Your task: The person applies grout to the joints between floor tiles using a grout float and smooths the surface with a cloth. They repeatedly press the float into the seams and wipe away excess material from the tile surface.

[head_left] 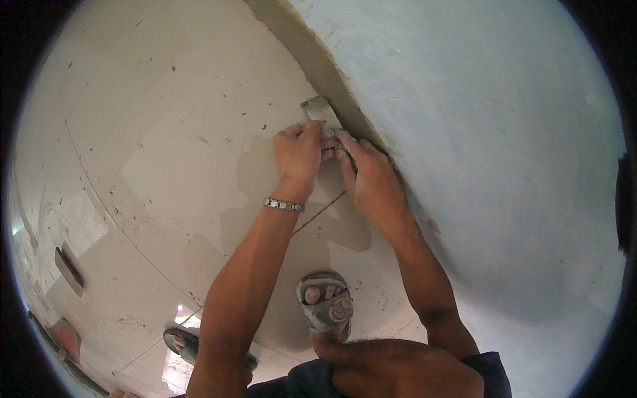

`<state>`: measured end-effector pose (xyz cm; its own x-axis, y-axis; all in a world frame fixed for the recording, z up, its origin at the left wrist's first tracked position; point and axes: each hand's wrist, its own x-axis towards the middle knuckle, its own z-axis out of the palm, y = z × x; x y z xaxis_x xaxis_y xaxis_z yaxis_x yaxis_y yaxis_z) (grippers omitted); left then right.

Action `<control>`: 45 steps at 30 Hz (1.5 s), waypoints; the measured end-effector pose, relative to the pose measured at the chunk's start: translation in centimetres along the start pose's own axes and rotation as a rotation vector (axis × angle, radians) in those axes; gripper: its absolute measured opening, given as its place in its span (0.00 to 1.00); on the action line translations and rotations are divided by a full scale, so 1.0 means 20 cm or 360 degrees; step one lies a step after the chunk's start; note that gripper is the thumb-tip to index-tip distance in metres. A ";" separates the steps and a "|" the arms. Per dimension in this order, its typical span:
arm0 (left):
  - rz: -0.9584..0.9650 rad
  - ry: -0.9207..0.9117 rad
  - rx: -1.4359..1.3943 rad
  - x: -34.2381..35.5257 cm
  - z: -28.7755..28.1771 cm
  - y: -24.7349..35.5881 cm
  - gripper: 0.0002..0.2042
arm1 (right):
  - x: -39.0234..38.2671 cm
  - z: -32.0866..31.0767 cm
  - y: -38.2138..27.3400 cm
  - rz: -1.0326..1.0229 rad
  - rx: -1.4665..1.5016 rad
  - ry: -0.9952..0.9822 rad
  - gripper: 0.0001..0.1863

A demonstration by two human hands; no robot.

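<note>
Both hands meet at the foot of the wall. Between them is a small, flat, pale piece [321, 113], smeared with grey mortar and scraper-like in shape; its exact kind cannot be made out. My left hand [296, 159], with a metal-link bracelet on its wrist, is closed, thumb and fingers pinching the piece's near end. My right hand [377, 182] comes in from the wall side, its dusty fingers bent and pressed against the same end. The fingers partly hide what lies there. Beyond the piece runs a rough grey-brown mortar strip [318, 56] along the wall's base.
A pale blue-grey wall [491, 132] rises at the right. Beige floor tiles [166, 132] with dark joints and scattered crumbs spread leftward. My sandalled foot [325, 298] stands below the hands. A dark flat block [69, 270] and a reddish piece [66, 338] lie far left.
</note>
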<state>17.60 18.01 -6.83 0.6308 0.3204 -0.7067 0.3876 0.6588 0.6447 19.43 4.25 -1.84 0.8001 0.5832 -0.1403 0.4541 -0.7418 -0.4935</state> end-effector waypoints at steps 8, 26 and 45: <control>0.0073 0.0013 -0.0028 0.05 -0.02 0.03 0.11 | 0.06 0.01 -0.05 0.0011 0.0045 0.0038 0.18; 0.0145 0.0056 -0.0022 0.14 -0.04 0.18 0.11 | 0.23 0.04 -0.10 -0.0020 -0.0046 0.0073 0.19; 0.0430 0.0592 0.0177 0.01 -0.79 0.31 0.19 | -0.10 0.10 -0.29 -0.0011 0.0765 -0.0542 0.21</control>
<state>9.50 32.88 -7.54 0.4431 0.7061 -0.5524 0.3250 0.4477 0.8330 14.39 8.06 -0.49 0.5907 0.7199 -0.3643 0.1667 -0.5507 -0.8179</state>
